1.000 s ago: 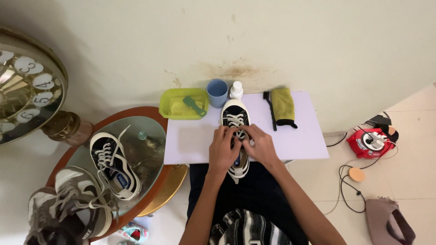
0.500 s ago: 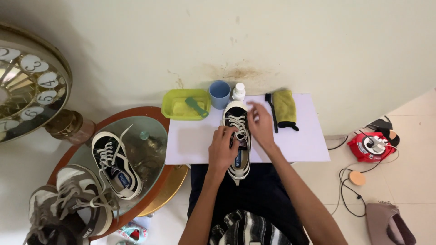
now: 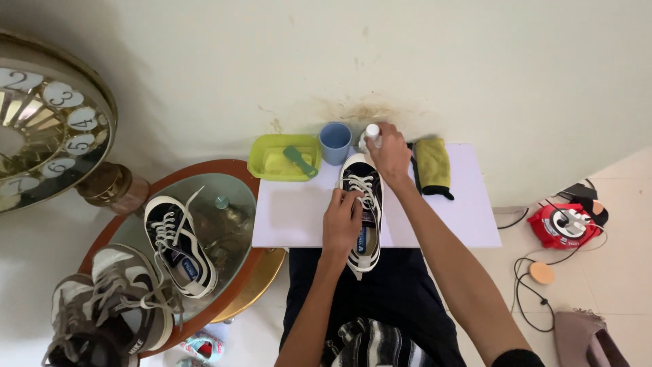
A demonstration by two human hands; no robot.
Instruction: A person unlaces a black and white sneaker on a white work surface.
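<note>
While the left hand (image 3: 341,221) lies curled over the laces and side of a black-and-white sneaker (image 3: 361,204), pinning it to the white counter (image 3: 292,217), the right hand (image 3: 389,153) reaches past the toe and closes around a small white bottle (image 3: 371,132) standing at the counter's far edge. The sneaker lies lengthwise, toe toward the wall, heel hanging over the near edge above the person's lap. Just left of the bottle stands a blue cup (image 3: 335,143), then a green tray (image 3: 284,158) holding a green brush. A yellow-green cloth (image 3: 432,164) lies to the right of the hand. On the round glass table (image 3: 234,197) to the left rests the matching sneaker (image 3: 178,245).
</note>
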